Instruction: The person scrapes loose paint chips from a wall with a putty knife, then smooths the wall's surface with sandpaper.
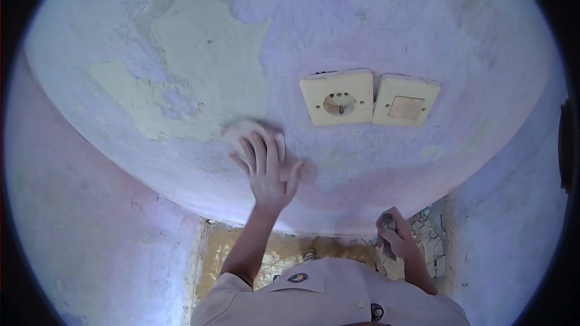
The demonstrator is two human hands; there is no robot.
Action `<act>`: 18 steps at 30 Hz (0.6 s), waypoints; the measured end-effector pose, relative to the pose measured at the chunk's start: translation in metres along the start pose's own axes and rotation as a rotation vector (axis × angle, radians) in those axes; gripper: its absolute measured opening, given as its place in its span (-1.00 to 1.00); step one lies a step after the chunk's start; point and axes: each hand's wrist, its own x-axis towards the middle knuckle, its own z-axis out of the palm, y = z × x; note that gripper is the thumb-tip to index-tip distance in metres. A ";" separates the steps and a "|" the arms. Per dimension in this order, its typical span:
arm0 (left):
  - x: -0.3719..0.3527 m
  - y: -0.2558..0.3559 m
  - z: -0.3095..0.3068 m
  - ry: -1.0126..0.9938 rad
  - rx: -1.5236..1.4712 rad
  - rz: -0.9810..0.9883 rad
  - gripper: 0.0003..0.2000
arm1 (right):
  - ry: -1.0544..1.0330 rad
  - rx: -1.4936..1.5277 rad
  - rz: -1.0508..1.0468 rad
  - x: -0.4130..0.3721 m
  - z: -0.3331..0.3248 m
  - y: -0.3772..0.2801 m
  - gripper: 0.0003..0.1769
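Observation:
My left hand [264, 166] lies on the wall [338, 18] with its fingers stretched over a pale, rounded, cloth-like pad [241, 131], pressing it flat. The thumb sticks out to the right, and the palm side is hidden. Around the pad the paint is patchy, with a greenish-cream bare area [208, 54] just above. Low on the right, in front of my body, my right hand [396, 235] is wrapped around a grey scraper-like tool [388, 223]. The fist covers much of it.
Right of my left hand, a cream power socket [338, 98] and a light switch [406, 101] stand out from the wall, slightly tilted. Side walls close in at left and right. Broken pale pieces [430, 244] lie on the floor below, and a dark object [566, 145] stands at the right edge.

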 end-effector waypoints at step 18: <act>-0.071 -0.004 0.011 -0.072 -0.062 -0.273 -0.22 | -0.243 0.326 -0.161 -0.035 -0.013 -0.051 -0.36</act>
